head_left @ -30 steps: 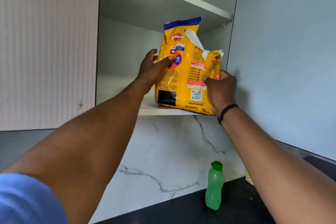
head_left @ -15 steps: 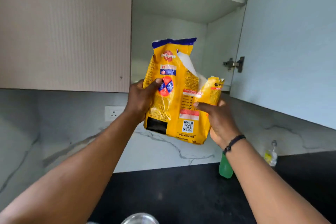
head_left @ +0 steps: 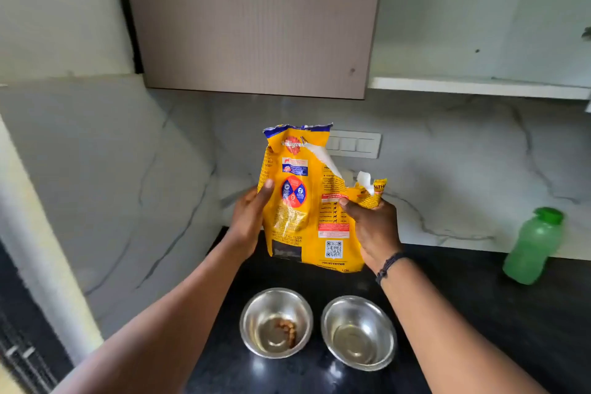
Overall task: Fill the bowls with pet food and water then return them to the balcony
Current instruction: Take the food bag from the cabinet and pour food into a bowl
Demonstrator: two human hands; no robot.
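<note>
**Lining the torn bag up over the food bowl**

I took the left bowl as my landmark, since it stood on the black bench with a few brown kibbles already lying in its bottom. Up and behind that bowl my left hand gripped the left edge of the yellow pet food bag, thumb across the printed face and fingers hidden behind. The bag hung upright in the air, clear of the bench, its lower edge above and behind the bowl. Its top right corner was torn open, and my right hand clamped the crumpled flap just under that tear, further right of the bowl.

To pour well, I judged I should bring the torn corner directly over the left bowl and keep the mouth pinched narrow. Tipping slowly, with my left hand raising the bag's base, should keep the kibble from coming in a rush. The steel would likely let pieces bounce, so a low pour looked safer.

Just right of my landmark stood the second bowl, looking empty, which I took to be meant for water. Kibble straying into it was the risk. Far right of the bowls, a green bottle stood against the marble wall.
</note>
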